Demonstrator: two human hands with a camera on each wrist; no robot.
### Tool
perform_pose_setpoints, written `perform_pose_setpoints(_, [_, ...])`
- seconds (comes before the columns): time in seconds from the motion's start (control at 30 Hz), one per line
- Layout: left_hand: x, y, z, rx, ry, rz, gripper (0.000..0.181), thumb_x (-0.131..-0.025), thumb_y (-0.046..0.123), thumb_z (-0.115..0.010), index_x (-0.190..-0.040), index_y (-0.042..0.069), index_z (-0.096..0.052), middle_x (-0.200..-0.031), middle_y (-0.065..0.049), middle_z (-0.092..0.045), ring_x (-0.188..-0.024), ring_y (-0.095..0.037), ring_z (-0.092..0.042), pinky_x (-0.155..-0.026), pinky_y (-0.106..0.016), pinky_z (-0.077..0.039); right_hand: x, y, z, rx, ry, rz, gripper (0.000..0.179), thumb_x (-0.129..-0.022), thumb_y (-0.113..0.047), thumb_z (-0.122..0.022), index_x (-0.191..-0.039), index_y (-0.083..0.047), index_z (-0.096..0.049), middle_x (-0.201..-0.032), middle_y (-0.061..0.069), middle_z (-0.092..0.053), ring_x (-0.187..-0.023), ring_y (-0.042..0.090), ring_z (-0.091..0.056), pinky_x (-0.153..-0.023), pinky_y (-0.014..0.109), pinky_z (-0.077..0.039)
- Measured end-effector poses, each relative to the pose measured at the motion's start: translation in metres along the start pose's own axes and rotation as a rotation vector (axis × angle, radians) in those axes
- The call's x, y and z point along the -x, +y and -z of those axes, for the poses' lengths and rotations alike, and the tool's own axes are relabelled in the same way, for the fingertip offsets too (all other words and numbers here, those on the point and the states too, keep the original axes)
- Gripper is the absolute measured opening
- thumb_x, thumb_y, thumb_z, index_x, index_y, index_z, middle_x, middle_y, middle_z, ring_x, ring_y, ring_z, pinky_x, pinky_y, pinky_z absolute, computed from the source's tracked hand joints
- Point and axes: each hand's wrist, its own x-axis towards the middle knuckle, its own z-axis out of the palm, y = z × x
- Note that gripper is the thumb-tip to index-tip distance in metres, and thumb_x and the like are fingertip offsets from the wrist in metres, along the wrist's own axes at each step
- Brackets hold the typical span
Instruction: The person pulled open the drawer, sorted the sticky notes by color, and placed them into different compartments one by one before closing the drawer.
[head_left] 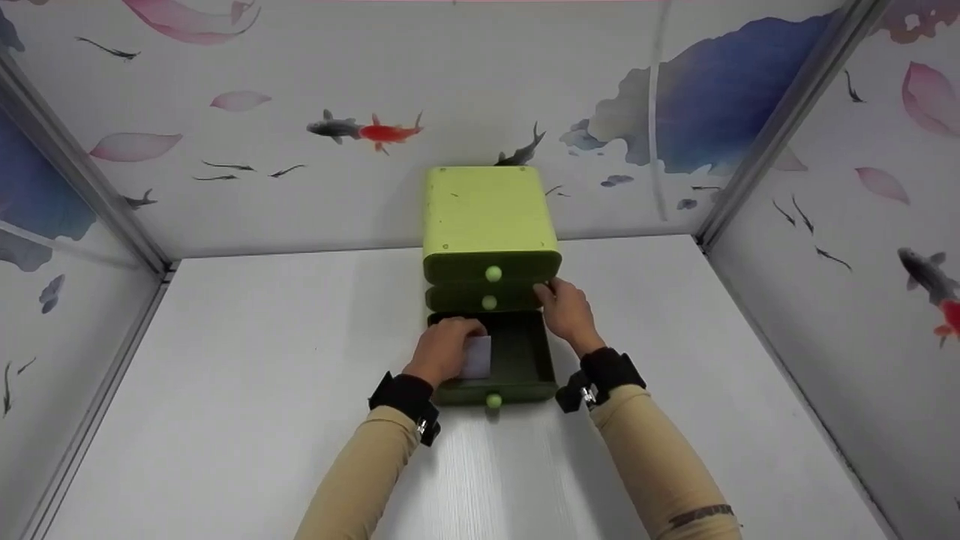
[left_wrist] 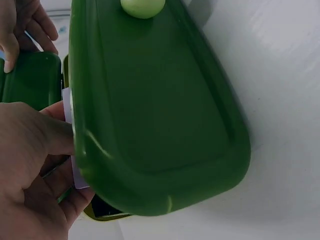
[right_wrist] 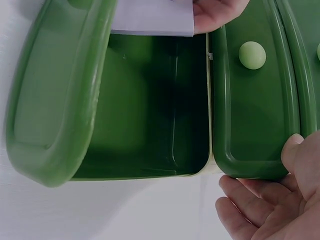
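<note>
A small green drawer cabinet (head_left: 487, 210) stands against the back wall. Its bottom drawer (head_left: 461, 393) is pulled out, and my left hand (head_left: 441, 349) reaches in over the left side. Thumb and fingers there pinch a piece of white paper (head_left: 478, 358), which shows beside the drawer front in the left wrist view. At the right end of the middle drawer (right_wrist: 255, 110), my right hand (head_left: 568, 311) grips the edge, thumb on the front and fingers underneath. That drawer's front stands a little forward of the cabinet.
The top drawer (head_left: 457, 268) is closed, with a round light-green knob (head_left: 493, 274). A white table (head_left: 262, 390) lies under the cabinet. Printed panels with fish and petals enclose the back (head_left: 337, 195) and both sides. Black straps (head_left: 409, 395) with cameras circle both wrists.
</note>
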Motion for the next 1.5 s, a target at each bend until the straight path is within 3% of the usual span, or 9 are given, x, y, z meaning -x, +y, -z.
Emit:
perform_pose_setpoints(0.2, [-0.003,-0.008,-0.007,-0.057,-0.023,0.026,0.045,-0.086,-0.013,-0.055,-0.118,0.015,-0.07,-0.118,-0.011,-0.069,-0.11,-0.032,-0.063,-0.091,-0.045,-0.052,0.001,-0.001,-0.001,-0.008,0.002,-0.001,0.034,-0.105,-0.03,-0.042,-0.109,-0.003,-0.062,-0.099,0.017,-0.067,-0.085,0.028,-0.063,-0.073,0.04,-0.045])
perform_pose_setpoints(0.6, [-0.003,-0.011,-0.014,-0.184,-0.016,0.016,0.041,-0.087,-0.01,-0.056,-0.115,0.015,-0.072,-0.114,-0.009,-0.072,-0.106,-0.03,-0.066,-0.088,-0.043,-0.053,0.001,-0.003,-0.002,0.001,0.005,-0.02,0.035,-0.105,-0.032,-0.042,-0.111,-0.004,-0.063,-0.101,0.016,-0.068,-0.09,0.029,-0.066,-0.077,0.043,-0.049])
perform_pose_setpoints(0.8, [-0.001,-0.012,-0.015,-0.154,0.037,0.002,0.036,-0.088,-0.009,-0.057,-0.109,0.015,-0.073,-0.108,-0.007,-0.073,-0.101,-0.028,-0.067,-0.086,-0.042,-0.054,0.001,-0.003,-0.003,0.008,0.007,-0.017,0.036,-0.105,-0.032,-0.042,-0.109,-0.003,-0.062,-0.102,0.017,-0.069,-0.091,0.03,-0.066,-0.078,0.044,-0.05])
perform_pose_setpoints(1.0, [0.001,-0.01,-0.008,-0.122,0.13,-0.019,0.025,-0.09,-0.002,-0.06,-0.103,0.014,-0.074,-0.101,-0.007,-0.071,-0.096,-0.027,-0.067,-0.081,-0.039,-0.055,0.0,0.0,-0.002,0.005,0.009,-0.01,0.035,-0.106,-0.031,-0.041,-0.109,-0.003,-0.062,-0.1,0.017,-0.068,-0.088,0.031,-0.065,-0.075,0.042,-0.048])
perform_pose_setpoints(1.13, [0.008,-0.005,0.0,-0.106,0.21,-0.04,0.012,-0.09,0.008,-0.066,-0.097,0.014,-0.074,-0.094,-0.005,-0.069,-0.088,-0.024,-0.067,-0.073,-0.037,-0.055,-0.001,0.001,-0.002,0.013,0.004,-0.002,0.036,-0.106,-0.031,-0.041,-0.111,-0.003,-0.062,-0.101,0.018,-0.068,-0.09,0.031,-0.066,-0.077,0.043,-0.049])
perform_pose_setpoints(1.23, [0.015,0.005,0.008,-0.071,0.225,-0.041,0.009,-0.093,0.019,-0.065,-0.094,0.015,-0.073,-0.089,-0.002,-0.069,-0.08,-0.018,-0.066,-0.067,-0.034,-0.054,-0.001,0.001,-0.002,0.011,0.006,0.003,0.036,-0.106,-0.031,-0.041,-0.111,-0.003,-0.063,-0.102,0.018,-0.068,-0.09,0.031,-0.065,-0.078,0.044,-0.049])
perform_pose_setpoints(1.5, [0.048,0.029,0.012,0.019,0.14,-0.064,0.024,-0.097,0.031,-0.059,-0.083,0.015,-0.072,-0.062,0.005,-0.062,-0.054,-0.004,-0.051,-0.05,-0.021,-0.041,-0.001,0.0,-0.001,0.008,-0.015,-0.026,0.037,-0.106,-0.032,-0.04,-0.115,-0.003,-0.062,-0.107,0.017,-0.068,-0.095,0.031,-0.066,-0.08,0.043,-0.049])
